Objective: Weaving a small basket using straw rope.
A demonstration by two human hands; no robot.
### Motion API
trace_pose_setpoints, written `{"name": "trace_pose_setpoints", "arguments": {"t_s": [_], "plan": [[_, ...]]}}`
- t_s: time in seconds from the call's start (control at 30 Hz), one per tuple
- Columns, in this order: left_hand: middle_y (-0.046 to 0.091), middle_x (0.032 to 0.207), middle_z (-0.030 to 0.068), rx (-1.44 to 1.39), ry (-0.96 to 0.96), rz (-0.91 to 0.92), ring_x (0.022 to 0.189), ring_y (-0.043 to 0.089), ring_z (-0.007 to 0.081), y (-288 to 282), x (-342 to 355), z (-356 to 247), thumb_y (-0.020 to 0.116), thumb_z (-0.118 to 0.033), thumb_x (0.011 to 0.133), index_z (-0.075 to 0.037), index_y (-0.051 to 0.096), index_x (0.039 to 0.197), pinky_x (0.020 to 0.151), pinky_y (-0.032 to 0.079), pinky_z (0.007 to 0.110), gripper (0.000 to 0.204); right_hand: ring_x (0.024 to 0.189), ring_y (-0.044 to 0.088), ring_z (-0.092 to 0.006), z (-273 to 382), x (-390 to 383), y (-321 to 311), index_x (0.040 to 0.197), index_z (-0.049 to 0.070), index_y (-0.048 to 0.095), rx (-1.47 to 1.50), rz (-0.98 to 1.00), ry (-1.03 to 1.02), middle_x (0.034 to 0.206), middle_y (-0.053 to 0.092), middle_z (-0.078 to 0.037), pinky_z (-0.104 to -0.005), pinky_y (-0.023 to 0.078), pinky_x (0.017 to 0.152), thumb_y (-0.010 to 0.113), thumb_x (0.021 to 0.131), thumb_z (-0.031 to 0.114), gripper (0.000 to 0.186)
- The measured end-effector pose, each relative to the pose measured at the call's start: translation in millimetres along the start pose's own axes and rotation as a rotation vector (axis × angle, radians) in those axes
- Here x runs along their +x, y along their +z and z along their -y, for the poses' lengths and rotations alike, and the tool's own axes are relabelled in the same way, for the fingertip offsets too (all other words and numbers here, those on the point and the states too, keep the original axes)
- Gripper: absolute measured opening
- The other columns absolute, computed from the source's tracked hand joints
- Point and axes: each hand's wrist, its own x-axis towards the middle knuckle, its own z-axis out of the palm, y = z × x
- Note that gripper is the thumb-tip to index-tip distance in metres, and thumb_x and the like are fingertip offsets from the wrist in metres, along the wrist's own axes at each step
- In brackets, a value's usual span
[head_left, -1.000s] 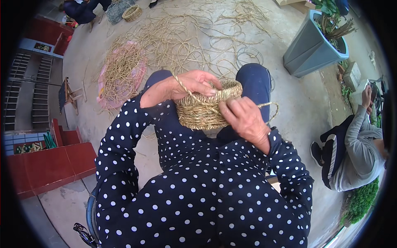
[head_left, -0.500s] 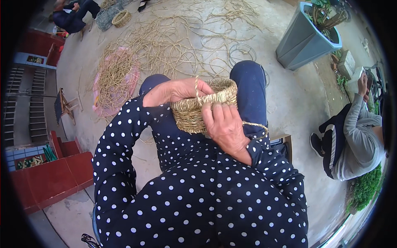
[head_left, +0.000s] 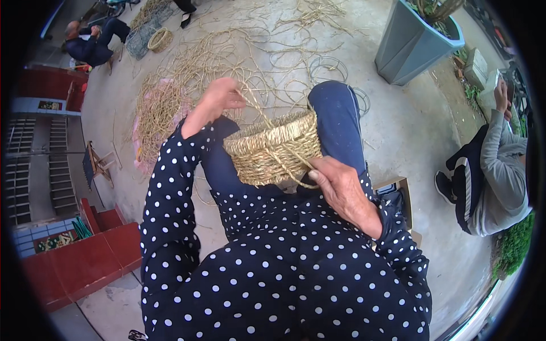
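A small round basket (head_left: 278, 156) of twisted straw rope rests on my lap between my knees, its opening facing away from me and up. Off to its upper left, my left hand (head_left: 219, 98) is raised with the fingers bent around a strand of straw rope (head_left: 259, 109) that runs down to the rim. At the basket's right side, my right hand (head_left: 343, 190) pinches another length of the rope (head_left: 296, 156) between thumb and forefinger; it loops across the outer wall. Part of the basket's inside is hidden by its near rim.
Loose straw rope (head_left: 227, 54) is spread over the concrete floor ahead, with a heap (head_left: 159, 111) on pink cloth at left. A grey planter (head_left: 415, 48) stands far right. One person (head_left: 495, 170) sits at right, another (head_left: 94, 45) far left. A small stool (head_left: 99, 165) stands left.
My left hand has moved out of the basket, up and left, drawing the strand with it. My right hand has shifted from the near rim to the rope at the basket's right side.
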Motion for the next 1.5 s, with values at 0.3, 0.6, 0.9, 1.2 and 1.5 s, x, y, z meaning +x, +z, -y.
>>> {"name": "trace_pose_setpoints", "arguments": {"t_s": [0.3,0.6,0.9,1.2,1.5], "plan": [[0.062,0.081,0.0059,-0.59,0.17,0.313,0.051,0.043,0.0075,55.1,-21.9,-63.9,0.061,-0.012,0.091,-0.004,0.06,0.101,0.045,0.033,0.023,0.013,0.106,0.056,-0.0277,-14.7,40.1,2.6,0.098,0.005,0.061,-0.47,-0.2,-0.358,0.1,0.058,-0.009,-0.0467,0.035,0.101,0.061,0.079,0.005,0.02],[0.071,0.089,0.006,0.181,-0.384,0.478,0.07,0.067,0.0105,119.9,-53.4,-14.8,0.064,0.0,0.087,0.003,0.068,0.1,0.063,0.056,0.024,0.015,0.078,0.062,-0.0332,-29.8,12.5,9.4,0.104,0.005,0.06,-0.123,-0.084,-0.163,0.082,0.059,-0.012,-0.0391,0.052,0.065,0.061,0.081,0.0,0.024],[0.07,0.095,0.0104,-0.124,-0.477,0.631,0.08,0.069,0.0132,116.9,-55.6,-13.4,0.063,0.003,0.086,0.004,0.059,0.107,0.071,0.058,0.025,0.021,0.074,0.063,-0.0339,-36.3,10.9,10.7,0.119,0.007,0.058,-0.076,-0.101,-0.141,0.087,0.057,-0.012,-0.0399,0.053,0.061,0.059,0.082,-0.003,0.038],[0.07,0.099,0.0103,-0.14,-0.468,0.689,0.085,0.069,0.0142,106.2,-64.3,-12.8,0.062,0.0,0.089,0.004,0.059,0.11,0.077,0.056,0.026,0.022,0.074,0.062,-0.0316,-45.6,9.2,12.1,0.118,0.005,0.059,0.028,-0.099,-0.2,0.085,0.056,-0.012,-0.0383,0.052,0.064,0.058,0.076,-0.011,0.046],[0.069,0.104,0.0104,-0.13,-0.505,0.762,0.088,0.069,0.0153,101.1,-53.9,3.5,0.064,-0.004,0.088,0.005,0.06,0.115,0.079,0.058,0.029,0.029,0.072,0.062,-0.0296,-43.5,7.3,13.2,0.116,0.004,0.061,-0.005,-0.117,-0.208,0.083,0.055,-0.01,-0.0368,0.052,0.062,0.06,0.076,-0.011,0.043]]}}
